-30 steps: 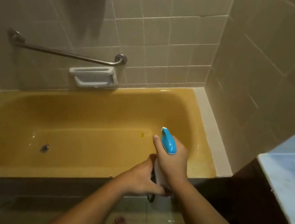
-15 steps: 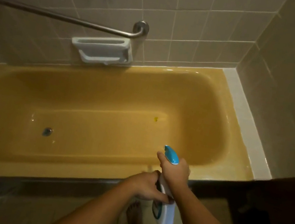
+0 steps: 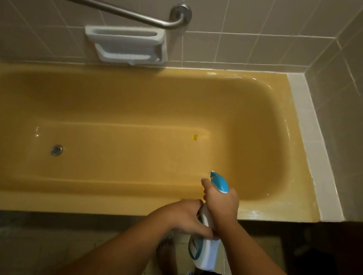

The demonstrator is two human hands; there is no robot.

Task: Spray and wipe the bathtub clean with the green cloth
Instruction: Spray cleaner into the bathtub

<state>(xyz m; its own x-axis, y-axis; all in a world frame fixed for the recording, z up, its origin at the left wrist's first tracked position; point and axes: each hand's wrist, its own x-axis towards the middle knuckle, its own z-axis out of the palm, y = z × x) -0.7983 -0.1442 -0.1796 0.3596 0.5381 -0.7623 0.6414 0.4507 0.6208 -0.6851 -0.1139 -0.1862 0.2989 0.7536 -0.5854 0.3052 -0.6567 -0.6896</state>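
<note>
Two hands on one spray bottle (image 3: 203,250), held over the near rim of the bathtub (image 3: 101,198), toward its right end. Right hand (image 3: 221,203): wrapped round the bottle's neck under the blue head, one finger forward by the nozzle, likely so the trigger can be squeezed. Left hand (image 3: 185,218): fingers closed on the white body just below, apparently to steady or aim it. The nozzle points into the tub, which suits spraying first. Inside the tub: drain (image 3: 56,150) on the floor toward the left end, and a small yellow speck (image 3: 195,136) on the floor beyond the nozzle, a likely target. Above the tub's far rim: white soap dish (image 3: 126,44) and metal grab bar (image 3: 90,1) on the tiled wall. Green cloth: nowhere in view, so wiping looks not yet begun, and spraying appears to be the step in hand.
</note>
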